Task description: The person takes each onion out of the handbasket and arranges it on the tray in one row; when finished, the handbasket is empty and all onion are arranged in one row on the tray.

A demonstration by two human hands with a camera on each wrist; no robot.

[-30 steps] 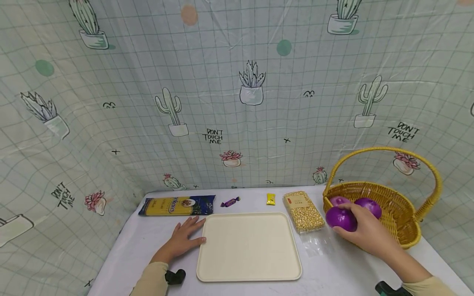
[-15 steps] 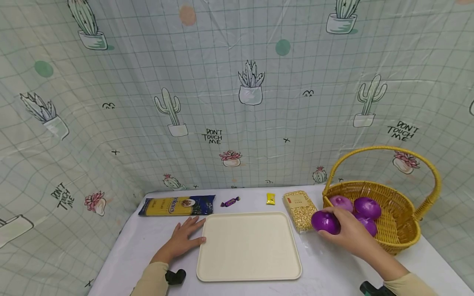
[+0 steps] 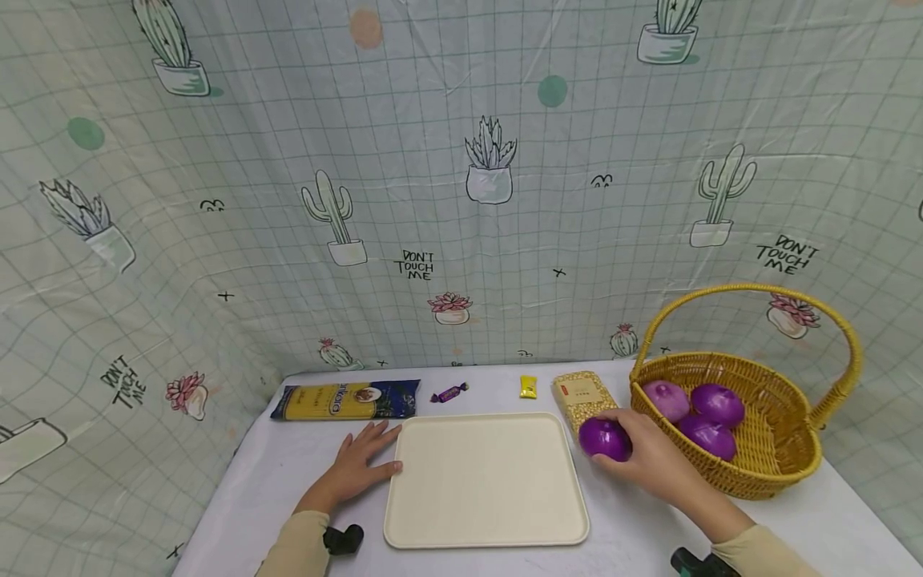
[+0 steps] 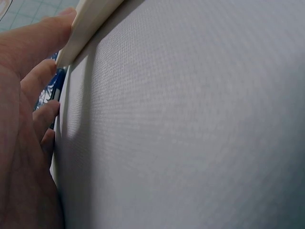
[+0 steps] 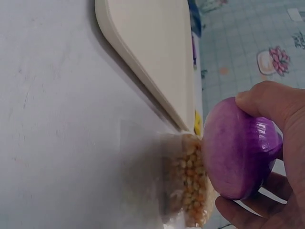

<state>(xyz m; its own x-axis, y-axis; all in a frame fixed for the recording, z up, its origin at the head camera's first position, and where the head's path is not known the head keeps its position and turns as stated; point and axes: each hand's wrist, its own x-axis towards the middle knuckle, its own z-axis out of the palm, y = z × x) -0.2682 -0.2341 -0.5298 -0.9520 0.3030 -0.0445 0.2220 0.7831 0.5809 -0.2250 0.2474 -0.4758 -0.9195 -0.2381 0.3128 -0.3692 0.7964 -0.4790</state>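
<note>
My right hand grips a purple onion between thumb and fingers, beside the cream tray's right edge. In the right wrist view the onion is held up near the bag of corn kernels, and in the head view it overlaps the near end of that bag. My left hand lies with spread, straight fingers against the left edge of the cream tray. The left wrist view shows the thumb touching the tray's rim. Nothing is held in the left hand.
A yellow wicker basket with a tall handle stands at the right, holding several purple onions. Along the back lie a blue and yellow pasta packet, a purple wrapped candy and a small yellow packet. A patterned cloth hangs behind.
My right hand has carried the onion leftward from the basket, past its rim, toward the tray. The other onions in the basket have come into view. My left hand has stayed on the tray edge.
</note>
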